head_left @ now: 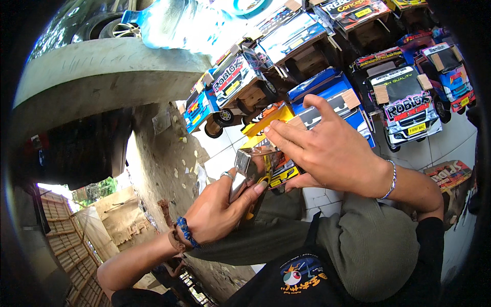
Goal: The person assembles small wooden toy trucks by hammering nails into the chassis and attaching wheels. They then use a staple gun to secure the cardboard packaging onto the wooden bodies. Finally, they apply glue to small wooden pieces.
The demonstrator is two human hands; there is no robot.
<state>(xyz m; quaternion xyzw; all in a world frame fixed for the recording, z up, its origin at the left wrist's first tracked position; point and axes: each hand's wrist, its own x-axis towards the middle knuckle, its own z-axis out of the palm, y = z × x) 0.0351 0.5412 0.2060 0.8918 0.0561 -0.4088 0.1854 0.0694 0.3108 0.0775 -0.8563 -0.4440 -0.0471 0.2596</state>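
Note:
A yellow toy truck (pixel 280 172) with printed orange and black patterns is held over my lap, at the middle of the view. My left hand (pixel 217 209) wraps round its left end, beside a shiny silver face (pixel 243 162), with the thumb along the near side. My right hand (pixel 327 149) rests over the truck from the right. Two of its fingers lie on the yellow top edge, one finger is raised and bent, and the thumb is lower down by the truck's front. My palms hide part of the truck.
Several toy trucks stand beyond my hands, among them a blue one (pixel 332 102) and a white one (pixel 406 110), on white floor tiles (pixel 452 143). A curved concrete ledge (pixel 112 77) carries a clear plastic bottle (pixel 176 28). Another printed toy (pixel 450 176) lies at the right.

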